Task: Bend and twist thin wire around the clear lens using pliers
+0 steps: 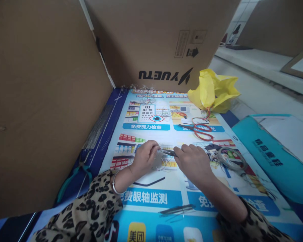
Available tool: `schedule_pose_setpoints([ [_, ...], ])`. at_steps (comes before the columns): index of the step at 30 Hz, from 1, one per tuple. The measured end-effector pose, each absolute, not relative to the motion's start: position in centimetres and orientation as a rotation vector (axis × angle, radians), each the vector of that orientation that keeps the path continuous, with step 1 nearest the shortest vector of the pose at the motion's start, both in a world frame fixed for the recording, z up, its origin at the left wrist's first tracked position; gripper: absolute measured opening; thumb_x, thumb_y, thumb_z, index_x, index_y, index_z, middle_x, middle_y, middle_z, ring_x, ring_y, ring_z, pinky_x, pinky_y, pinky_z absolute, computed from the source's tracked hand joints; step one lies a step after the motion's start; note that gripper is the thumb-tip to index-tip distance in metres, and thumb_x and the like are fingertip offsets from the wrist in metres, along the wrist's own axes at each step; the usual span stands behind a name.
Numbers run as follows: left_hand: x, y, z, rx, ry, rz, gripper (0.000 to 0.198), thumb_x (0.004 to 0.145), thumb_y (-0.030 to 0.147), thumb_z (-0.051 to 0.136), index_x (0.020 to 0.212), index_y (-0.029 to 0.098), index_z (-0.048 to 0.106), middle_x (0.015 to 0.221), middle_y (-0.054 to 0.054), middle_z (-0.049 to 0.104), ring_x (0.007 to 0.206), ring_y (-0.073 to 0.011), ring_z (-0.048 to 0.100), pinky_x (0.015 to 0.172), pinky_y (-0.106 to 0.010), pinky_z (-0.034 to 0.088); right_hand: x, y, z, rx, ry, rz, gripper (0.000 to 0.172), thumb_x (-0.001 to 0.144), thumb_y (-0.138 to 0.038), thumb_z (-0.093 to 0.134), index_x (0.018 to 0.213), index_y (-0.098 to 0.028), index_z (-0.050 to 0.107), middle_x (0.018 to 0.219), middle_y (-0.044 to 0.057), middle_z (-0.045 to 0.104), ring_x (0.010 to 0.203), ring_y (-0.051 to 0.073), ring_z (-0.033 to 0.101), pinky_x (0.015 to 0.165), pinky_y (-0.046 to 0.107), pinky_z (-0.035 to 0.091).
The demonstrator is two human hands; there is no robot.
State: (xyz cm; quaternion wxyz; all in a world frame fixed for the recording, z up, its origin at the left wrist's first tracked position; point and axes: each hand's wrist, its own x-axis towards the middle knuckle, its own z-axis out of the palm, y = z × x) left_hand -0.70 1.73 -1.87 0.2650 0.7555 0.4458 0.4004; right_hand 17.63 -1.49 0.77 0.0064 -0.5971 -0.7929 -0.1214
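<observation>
Pliers with dark jaws [168, 152] point left, their handles wrapped in my right hand [193, 163]. The jaw tips meet the fingertips of my left hand [145, 156], which pinch the end of some thin wire [164, 163]. Loose strands of this wire hang below, between both hands, over the printed poster [151, 181]. A small bundle of thin metal pieces [178, 210] lies nearer to me. Behind my right hand rest scissors with red handles [203, 131].
Cardboard walls [154, 40] stand at the left and back. A yellow bag [212, 90], a wire coil [232, 159] and a teal box [275, 158] are at right. Teal-handled pliers [77, 171] and straight wires [97, 129] lie left. Tangled wire [147, 95] sits at the back.
</observation>
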Motion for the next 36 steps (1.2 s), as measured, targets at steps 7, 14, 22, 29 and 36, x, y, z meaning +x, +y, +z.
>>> schedule_pose_setpoints([
  [7, -0.69, 1.65, -1.72, 2.012, 1.208, 1.086, 0.015, 0.089, 0.024, 0.041, 0.083, 0.019, 0.054, 0.078, -0.001, 0.062, 0.072, -0.0127, 0.056, 0.068, -0.024, 0.042, 17.76, -1.36, 0.48, -1.872, -2.48, -0.323, 0.016, 0.083, -0.026, 0.048, 0.085, -0.022, 0.064, 0.074, 0.005, 0.062, 0.072, 0.017, 0.052, 0.064, 0.031, 0.023],
  [14, -0.69, 1.65, -1.72, 1.97, 1.209, 1.069, 0.016, 0.089, 0.024, 0.04, 0.082, 0.019, 0.054, 0.078, 0.0, 0.062, 0.072, -0.0122, 0.057, 0.069, -0.024, 0.042, 17.88, -1.12, 0.26, -1.881, -2.476, -0.187, 0.018, 0.085, -0.03, 0.046, 0.082, -0.023, 0.063, 0.072, 0.002, 0.063, 0.069, 0.016, 0.055, 0.06, 0.029, 0.023],
  [22, -0.67, 1.66, -1.74, 1.889, 1.203, 1.067, 0.015, 0.09, 0.025, 0.039, 0.083, 0.019, 0.051, 0.077, 0.001, 0.062, 0.069, -0.0113, 0.057, 0.068, -0.024, 0.042, 17.98, -1.04, 0.26, -1.877, -2.463, -0.153, 0.02, 0.086, -0.033, 0.046, 0.082, -0.023, 0.063, 0.073, 0.002, 0.063, 0.071, 0.016, 0.055, 0.06, 0.028, 0.024],
  [29, -0.69, 1.67, -1.6, 1.89, 1.182, 1.057, 0.016, 0.09, 0.023, 0.039, 0.082, 0.02, 0.052, 0.075, 0.002, 0.062, 0.068, -0.011, 0.057, 0.068, -0.024, 0.042, 18.07, -1.01, 0.11, -1.864, -2.459, -0.086, 0.024, 0.086, -0.038, 0.045, 0.078, -0.024, 0.062, 0.07, 0.0, 0.063, 0.066, 0.015, 0.055, 0.054, 0.027, 0.02],
  [36, -0.71, 1.7, -1.64, 1.881, 1.177, 1.043, 0.016, 0.091, 0.026, 0.039, 0.082, 0.02, 0.051, 0.073, 0.002, 0.062, 0.067, -0.0108, 0.057, 0.067, -0.024, 0.042, 18.3, -0.94, 0.01, -1.89, -2.469, 0.031, 0.024, 0.086, -0.039, 0.045, 0.079, -0.024, 0.062, 0.073, 0.0, 0.065, 0.069, 0.014, 0.058, 0.052, 0.027, 0.019],
])
